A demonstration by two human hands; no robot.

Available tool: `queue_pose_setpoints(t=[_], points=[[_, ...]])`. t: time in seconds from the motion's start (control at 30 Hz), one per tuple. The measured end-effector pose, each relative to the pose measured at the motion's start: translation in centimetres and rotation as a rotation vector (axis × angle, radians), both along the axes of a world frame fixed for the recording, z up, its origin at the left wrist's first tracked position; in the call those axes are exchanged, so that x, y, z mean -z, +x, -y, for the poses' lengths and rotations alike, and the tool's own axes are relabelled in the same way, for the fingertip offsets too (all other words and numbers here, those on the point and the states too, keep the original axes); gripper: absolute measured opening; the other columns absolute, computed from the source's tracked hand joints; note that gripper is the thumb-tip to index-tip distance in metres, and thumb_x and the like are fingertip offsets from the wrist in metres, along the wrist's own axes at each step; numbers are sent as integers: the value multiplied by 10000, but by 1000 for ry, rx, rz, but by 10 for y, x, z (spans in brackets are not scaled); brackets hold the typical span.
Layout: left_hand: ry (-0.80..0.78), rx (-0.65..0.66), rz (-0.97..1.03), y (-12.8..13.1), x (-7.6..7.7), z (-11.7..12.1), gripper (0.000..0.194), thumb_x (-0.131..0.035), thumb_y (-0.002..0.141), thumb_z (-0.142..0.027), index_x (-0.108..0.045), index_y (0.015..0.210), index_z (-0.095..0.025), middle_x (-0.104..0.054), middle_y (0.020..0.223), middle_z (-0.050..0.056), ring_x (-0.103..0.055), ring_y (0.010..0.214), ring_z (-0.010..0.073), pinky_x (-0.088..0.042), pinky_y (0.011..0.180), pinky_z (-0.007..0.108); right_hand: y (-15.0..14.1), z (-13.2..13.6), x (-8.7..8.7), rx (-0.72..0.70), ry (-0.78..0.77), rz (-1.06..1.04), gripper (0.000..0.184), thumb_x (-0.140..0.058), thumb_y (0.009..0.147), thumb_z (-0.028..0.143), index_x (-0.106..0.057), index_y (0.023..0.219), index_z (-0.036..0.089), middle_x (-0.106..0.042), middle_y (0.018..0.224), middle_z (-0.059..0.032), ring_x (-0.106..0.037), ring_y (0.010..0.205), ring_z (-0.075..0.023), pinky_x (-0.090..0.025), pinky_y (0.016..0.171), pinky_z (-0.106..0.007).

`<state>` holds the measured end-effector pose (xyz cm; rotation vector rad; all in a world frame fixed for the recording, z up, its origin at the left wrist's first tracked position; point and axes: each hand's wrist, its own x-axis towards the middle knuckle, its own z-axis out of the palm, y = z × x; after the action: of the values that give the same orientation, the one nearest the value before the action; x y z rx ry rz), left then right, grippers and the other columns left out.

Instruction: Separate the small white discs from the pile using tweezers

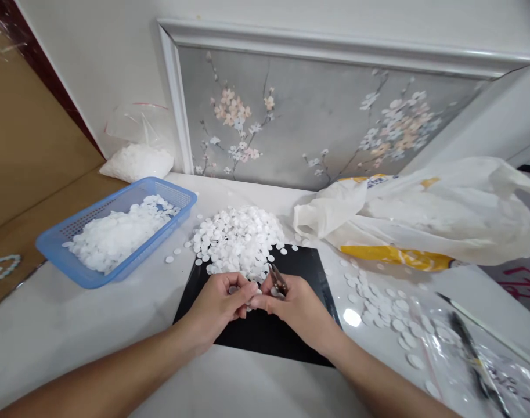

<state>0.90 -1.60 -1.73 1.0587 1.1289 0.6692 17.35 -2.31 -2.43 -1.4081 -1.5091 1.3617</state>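
Both hands meet over a black mat [286, 334] on the white table. My left hand [219, 305] has its fingers curled and pinched on a small white disc. My right hand [291, 305] is closed on metal tweezers [277, 280], whose tips point up and away toward a heap of small white discs [238, 235] at the mat's far edge. The fingertips of the two hands touch.
A blue basket [73, 264] of white discs stands at the left, with a clear bag of discs [136, 159] behind it. A white and yellow plastic bag [421, 217] lies at the right. Loose discs [378, 302], clear plastic sleeves and a black pen [471, 354] lie near right. A framed flower picture [317, 116] leans on the wall.
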Motion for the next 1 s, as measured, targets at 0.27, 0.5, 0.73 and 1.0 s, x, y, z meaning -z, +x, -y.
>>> queue_pose_setpoints(t=[0.27, 0.5, 0.73, 1.0], points=[[20, -52, 96, -5, -6, -7, 279, -617, 785, -356, -492, 646, -149, -602, 642, 12, -434, 495, 48, -260, 440, 174, 20, -7, 0, 52, 239, 312, 88, -549, 778, 218, -623, 737, 191, -625, 686, 14, -532, 623, -138, -393, 585, -240], [-104, -102, 218, -9, -16, -13, 93, -554, 710, -181, -471, 671, -170, -623, 677, 28, -454, 497, 66, -211, 406, 181, 18, -6, 1, -181, 249, 425, 38, -652, 754, 209, -614, 749, 208, -625, 722, 26, -541, 640, -138, -388, 604, -247], [-27, 116, 57, -20, -23, -19, 426, -467, 838, -459, -336, 534, -191, -301, 488, -70, -237, 415, 63, -147, 423, 225, 16, -4, 7, -232, 419, 433, 131, -510, 792, 144, -507, 673, 196, -514, 674, 12, -460, 558, -113, -373, 560, -245], [635, 425, -904, -12, -12, -6, 138, -676, 729, -347, -646, 834, -263, -569, 596, -44, -492, 554, 147, -250, 531, 244, 13, -1, 0, -66, -152, -157, 77, -515, 743, 207, -439, 759, 207, -582, 674, 30, -370, 463, -62, -246, 416, -189]])
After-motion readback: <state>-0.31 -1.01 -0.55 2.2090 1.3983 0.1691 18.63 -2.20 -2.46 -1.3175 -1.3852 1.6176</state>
